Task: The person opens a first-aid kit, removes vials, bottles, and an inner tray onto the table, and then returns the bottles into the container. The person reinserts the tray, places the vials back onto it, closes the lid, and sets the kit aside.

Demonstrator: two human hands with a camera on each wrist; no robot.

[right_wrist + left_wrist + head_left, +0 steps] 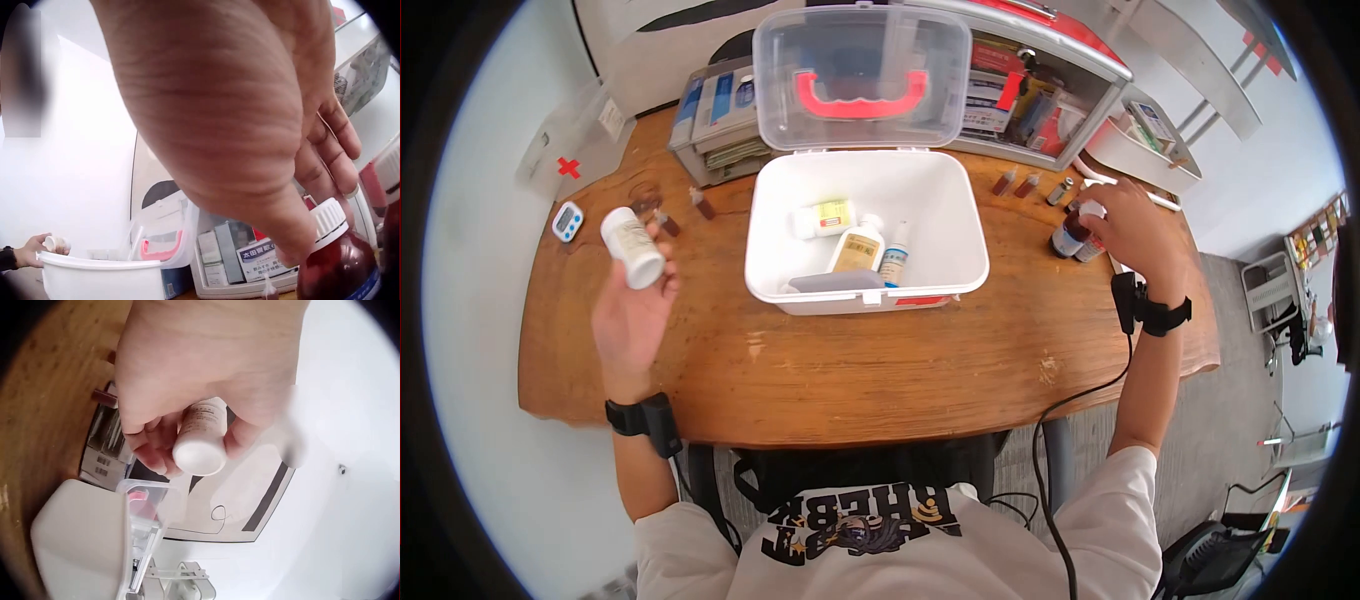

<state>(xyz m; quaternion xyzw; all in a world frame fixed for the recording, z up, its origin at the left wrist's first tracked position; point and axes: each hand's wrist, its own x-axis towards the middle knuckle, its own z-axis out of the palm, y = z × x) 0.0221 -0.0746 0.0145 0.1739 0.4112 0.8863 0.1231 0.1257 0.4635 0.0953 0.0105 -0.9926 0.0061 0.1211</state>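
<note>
My left hand (635, 320) holds a white pill bottle (633, 247) above the table's left side, thumb on one side and fingers on the other. In the left wrist view the bottle's white end (200, 457) points away from the palm. On the right, my right hand (1140, 240) grips a dark brown-red bottle (1066, 240) at its white ribbed cap (329, 220), thumb in front and fingers behind. Another bottle with a pale label (1090, 250) is beside it. Between my hands, an open white box (800, 175) contains several white bottles (860, 248) and a grey flat item (835, 283).
The box's clear lid (860, 60) with a pink-red handle stands raised behind it. Small brown vials (702, 203) stand on both sides of the box. A timer (568, 222) lies far left. Behind are a document rack (720, 120) and a glass-fronted cabinet (1040, 100).
</note>
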